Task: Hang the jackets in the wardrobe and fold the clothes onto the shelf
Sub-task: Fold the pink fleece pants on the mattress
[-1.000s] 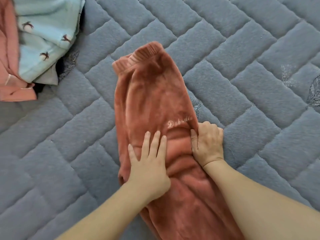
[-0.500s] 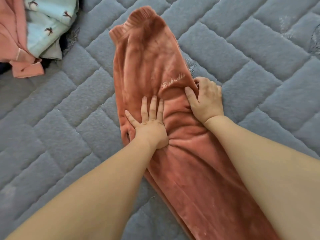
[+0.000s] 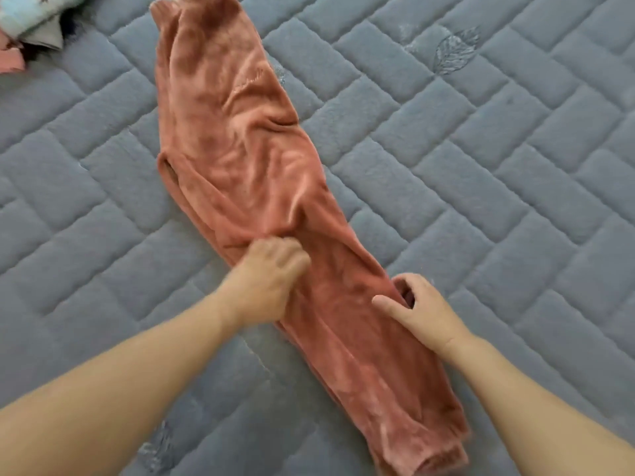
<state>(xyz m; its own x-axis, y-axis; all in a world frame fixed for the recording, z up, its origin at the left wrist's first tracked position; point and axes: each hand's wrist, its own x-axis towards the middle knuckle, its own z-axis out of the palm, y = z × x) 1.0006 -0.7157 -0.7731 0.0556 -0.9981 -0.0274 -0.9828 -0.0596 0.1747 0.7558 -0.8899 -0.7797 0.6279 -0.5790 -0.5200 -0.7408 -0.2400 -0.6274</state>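
A pair of rust-orange plush trousers [image 3: 237, 139] lies folded lengthwise on the grey quilted bed cover [image 3: 464, 173], running from the top left to the bottom right. My left hand [image 3: 266, 280] sits on the trousers' left edge near the middle, its fingers curled into a bunch of the fabric. My right hand [image 3: 417, 309] is at the right edge, fingers curled round the fabric's rim and thumb lying flat on top. The ribbed cuff [image 3: 433, 456] shows at the bottom.
A pile of other clothes [image 3: 31, 25], light blue, grey and pink, lies at the top left corner. The quilted cover spreads on all sides of the trousers.
Both hands have slid down the trousers toward me, from the embroidered part to the lower leg. My left hand went from flat to curled on the fabric. The view tilted down.
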